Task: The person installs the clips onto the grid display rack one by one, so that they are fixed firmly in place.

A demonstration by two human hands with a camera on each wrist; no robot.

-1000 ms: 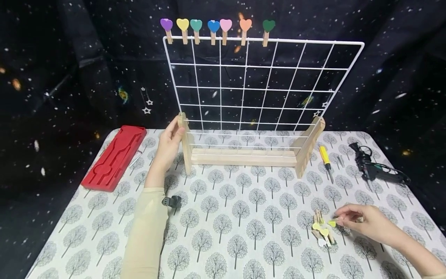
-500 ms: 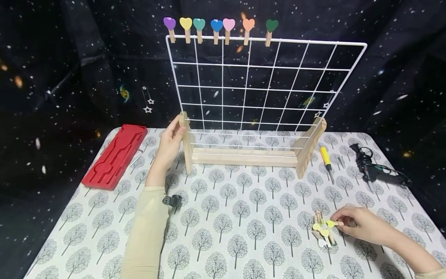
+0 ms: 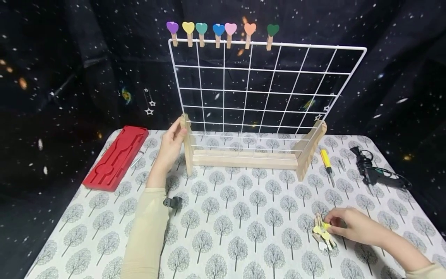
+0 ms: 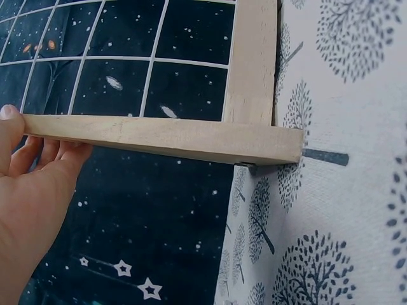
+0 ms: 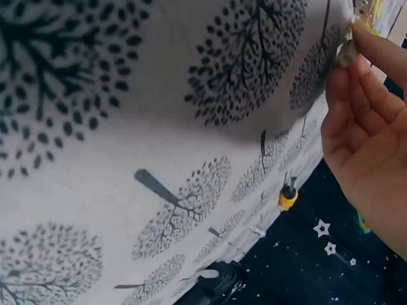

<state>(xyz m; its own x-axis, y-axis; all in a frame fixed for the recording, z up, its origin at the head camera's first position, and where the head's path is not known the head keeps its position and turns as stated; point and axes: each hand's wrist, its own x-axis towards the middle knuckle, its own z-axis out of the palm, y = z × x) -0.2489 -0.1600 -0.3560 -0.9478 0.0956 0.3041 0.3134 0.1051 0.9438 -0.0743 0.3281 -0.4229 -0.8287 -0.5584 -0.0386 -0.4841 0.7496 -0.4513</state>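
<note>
In the head view my left hand (image 3: pixel 169 145) grips the upper left wooden side post (image 3: pixel 188 155) of a white wire grid (image 3: pixel 313 46) stand. The left wrist view shows the thumb on one side of this post and the fingers on the other. My right hand (image 3: pixel 357 228) pinches a clothespin with a yellow heart (image 3: pixel 326 226), right over a small pile of heart clothespins (image 3: pixel 322 244). The fingers hide most of its wooden part. Several heart clothespins sit along the grid's top wire, from a purple one (image 3: pixel 172 27) to a dark green one (image 3: pixel 273 30).
A red molded tray (image 3: pixel 116 159) lies at the table's left side. To the right of the stand are a yellow-handled screwdriver (image 3: pixel 326 159) and a black tool with a cable (image 3: pixel 378 174). A dark starry cloth (image 3: pixel 69 58) hangs behind the tree-patterned tablecloth (image 3: pixel 244 221).
My right hand has moved left, bringing the yellow heart clothespin from beside the pile to over it; its heart has turned between the fingers. The left hand stays on the post.
</note>
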